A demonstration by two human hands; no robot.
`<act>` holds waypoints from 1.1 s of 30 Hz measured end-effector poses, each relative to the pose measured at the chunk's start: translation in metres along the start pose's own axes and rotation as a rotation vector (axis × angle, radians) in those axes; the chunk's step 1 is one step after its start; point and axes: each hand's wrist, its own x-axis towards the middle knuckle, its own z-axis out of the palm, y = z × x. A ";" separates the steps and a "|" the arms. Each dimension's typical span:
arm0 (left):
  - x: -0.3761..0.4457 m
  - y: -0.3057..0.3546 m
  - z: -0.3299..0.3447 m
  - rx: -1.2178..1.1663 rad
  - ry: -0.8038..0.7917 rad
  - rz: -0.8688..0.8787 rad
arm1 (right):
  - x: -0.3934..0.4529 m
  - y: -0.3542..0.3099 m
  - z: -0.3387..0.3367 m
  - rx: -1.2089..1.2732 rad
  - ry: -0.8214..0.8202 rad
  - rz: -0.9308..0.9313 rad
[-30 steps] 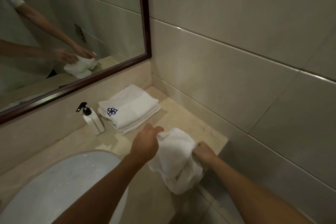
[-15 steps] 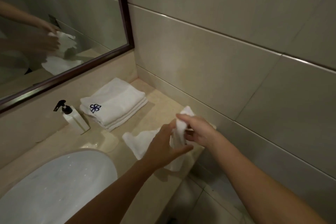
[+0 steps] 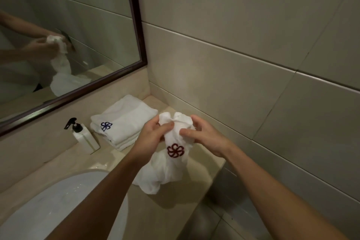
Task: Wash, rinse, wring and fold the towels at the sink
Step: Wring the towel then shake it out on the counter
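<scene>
Both my hands, L hand (image 3: 153,136) & R hand (image 3: 206,138), pinch bunched white towel (image 3: 171,163) w/ red logo above counter (image 3: 202,163), folded stack (image 3: 124,122) just behind by soap bottle (image 3: 83,136).

The sink (image 3: 48,206) is cut off by the lower-left edge and partly hidden behind the left forearm. The left hand (image 3: 152,138) covers the folded towels' (image 3: 124,121) near corner.

Large beige wall tiles (image 3: 243,35) with thin grout lines fill 12 to 3 o'clock. A dark-framed mirror (image 3: 68,31) hangs at 10 o'clock, above a beige stone countertop (image 3: 58,163). At 9 o'clock stands 1 white pump bottle (image 3: 85,138). Grey floor tiles (image 3: 224,218) show dimly at 5 o'clock.
</scene>
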 end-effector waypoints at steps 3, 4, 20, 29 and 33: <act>0.003 0.011 -0.009 0.057 0.135 0.080 | 0.008 -0.021 0.000 -0.199 0.091 -0.166; 0.003 0.015 -0.010 0.051 0.163 0.092 | 0.010 -0.028 0.001 -0.216 0.115 -0.186; 0.027 0.091 -0.041 0.565 0.418 0.445 | 0.024 -0.115 -0.014 -0.486 0.264 -0.396; 0.033 0.133 -0.098 1.603 -0.082 0.200 | 0.027 -0.149 -0.044 -0.848 0.433 -0.324; 0.037 0.132 -0.111 1.319 0.067 0.266 | 0.018 -0.159 -0.038 -1.115 0.033 -0.148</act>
